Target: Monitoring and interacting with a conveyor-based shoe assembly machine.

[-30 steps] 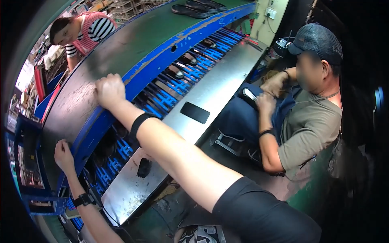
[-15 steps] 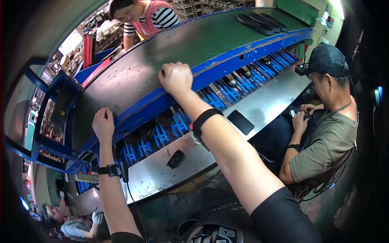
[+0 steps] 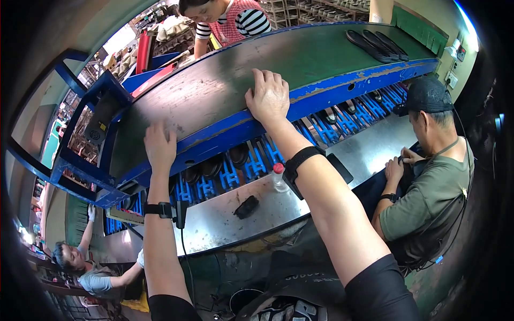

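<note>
Both my hands rest at the near edge of a dark green conveyor bed (image 3: 316, 53) with a chipped blue side rail (image 3: 321, 88). My right hand (image 3: 269, 96) lies palm down there, its fingers stretched out and holding nothing. Farther left, my left hand (image 3: 160, 145) is a little blurred by motion; its fingers point forward, apart and with nothing in them. Several flat black shoe soles (image 3: 377, 47) lie at the far right end of the bed. Below the rail runs a row of blue forked holders (image 3: 227, 176), with dark shoes partly hidden among them.
A metal shelf (image 3: 214, 232) below the holders bears a black lump (image 3: 246, 207), a clear bottle with a red cap (image 3: 278, 170) and a black phone (image 3: 339, 168). One co-worker (image 3: 428, 182) sits right, another (image 3: 101, 273) is lower left, and a third (image 3: 230, 24) stands across.
Both hands have gone from curled fists to stretched fingers. The view has shifted, so the bed sits farther right and lower. The red-capped bottle now shows beside my right forearm.
</note>
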